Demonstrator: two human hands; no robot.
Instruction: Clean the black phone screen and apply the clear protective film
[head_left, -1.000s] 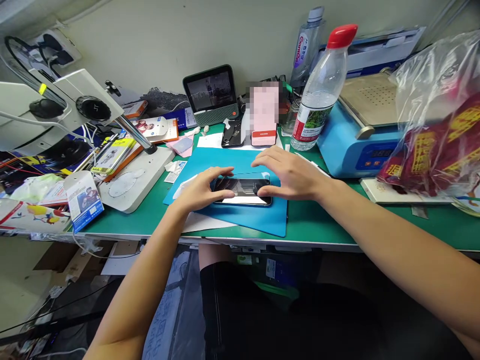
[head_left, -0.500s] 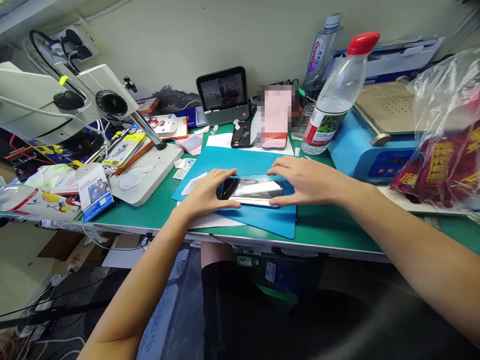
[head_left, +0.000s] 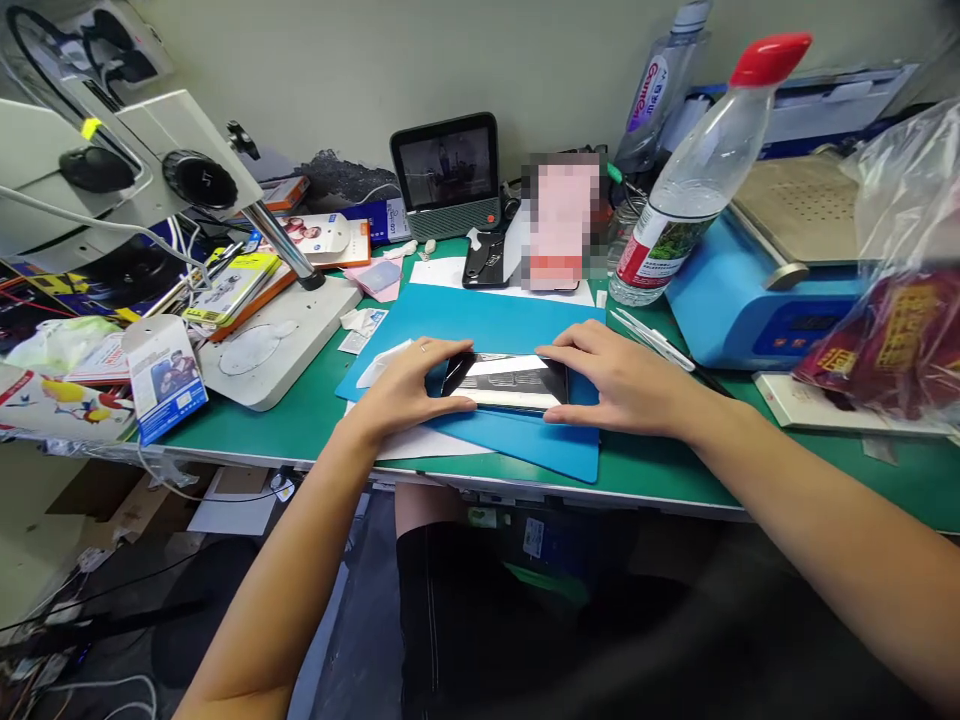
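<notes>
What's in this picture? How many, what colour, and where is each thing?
table: one, green, middle
mat: one, blue, on table
paper: count unclear, white, under mat
held phone: one, black, over mat
display: one, dark, back middle
slab: one, black, before display
screen: one, pink, right of display
bottles: two, transparent, back right
machine: one, blue, right
bag: one, transparent, far right
microscope: one, white, left
packets: several, mixed, left
shorts: one pair, black, below table
left hand: one, bare, phone's left end
right hand: one, bare, phone's right end
</notes>
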